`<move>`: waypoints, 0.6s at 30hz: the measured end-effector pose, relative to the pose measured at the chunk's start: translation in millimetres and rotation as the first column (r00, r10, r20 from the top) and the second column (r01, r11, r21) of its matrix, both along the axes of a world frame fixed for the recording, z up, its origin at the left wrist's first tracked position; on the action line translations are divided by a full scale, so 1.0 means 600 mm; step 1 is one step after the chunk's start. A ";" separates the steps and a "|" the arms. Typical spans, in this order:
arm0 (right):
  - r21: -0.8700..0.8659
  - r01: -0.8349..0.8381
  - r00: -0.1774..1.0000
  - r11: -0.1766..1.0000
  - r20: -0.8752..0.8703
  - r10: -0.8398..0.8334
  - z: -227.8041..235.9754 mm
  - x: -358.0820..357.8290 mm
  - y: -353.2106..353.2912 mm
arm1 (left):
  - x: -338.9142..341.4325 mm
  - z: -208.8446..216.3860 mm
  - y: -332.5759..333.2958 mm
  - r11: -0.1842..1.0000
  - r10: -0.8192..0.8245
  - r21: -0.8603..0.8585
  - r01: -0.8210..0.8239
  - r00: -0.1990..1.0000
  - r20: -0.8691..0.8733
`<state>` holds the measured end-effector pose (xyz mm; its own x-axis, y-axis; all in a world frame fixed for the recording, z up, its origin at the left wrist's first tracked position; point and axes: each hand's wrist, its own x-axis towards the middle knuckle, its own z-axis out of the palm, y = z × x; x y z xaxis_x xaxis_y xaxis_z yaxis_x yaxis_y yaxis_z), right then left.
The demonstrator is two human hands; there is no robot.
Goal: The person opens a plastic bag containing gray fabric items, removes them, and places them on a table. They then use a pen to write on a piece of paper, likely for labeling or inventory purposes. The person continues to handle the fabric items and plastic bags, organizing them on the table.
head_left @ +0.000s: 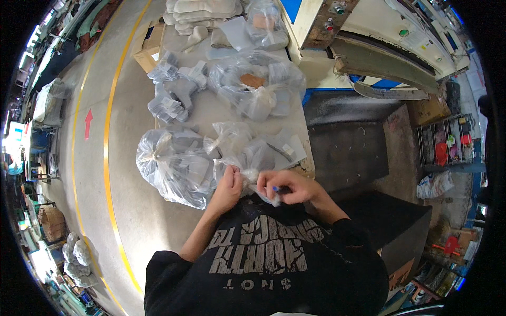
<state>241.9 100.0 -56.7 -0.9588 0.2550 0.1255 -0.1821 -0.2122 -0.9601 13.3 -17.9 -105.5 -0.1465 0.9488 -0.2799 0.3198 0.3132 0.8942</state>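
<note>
Close to my body at the near edge of the worktable, both hands work on a clear plastic bag [252, 154] with pale grey pieces inside. My left hand [230, 187] is closed, its fingers pinching the bag's gathered plastic. The curled fingers of my right hand [290, 188] grip a twisted end of the same bag. A small blue item shows at the right fingers; its kind is too small to tell. Touching this bag on the left is a fuller, knotted clear bag [176, 166] of grey pieces.
On the worktable [197, 117] lie loose stacks of grey shaped pieces [176, 92], a large clear bag [258, 79] with a brown piece, and a pale sheet [291, 147]. A cardboard box [146, 47] stands at its left; a machine [379, 47] stands far right.
</note>
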 end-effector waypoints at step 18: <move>0.926 0.191 0.215 0.326 0.284 -0.934 -0.165 0.059 0.085 | -0.165 0.178 -0.047 0.931 0.228 0.199 -0.307 0.912 0.341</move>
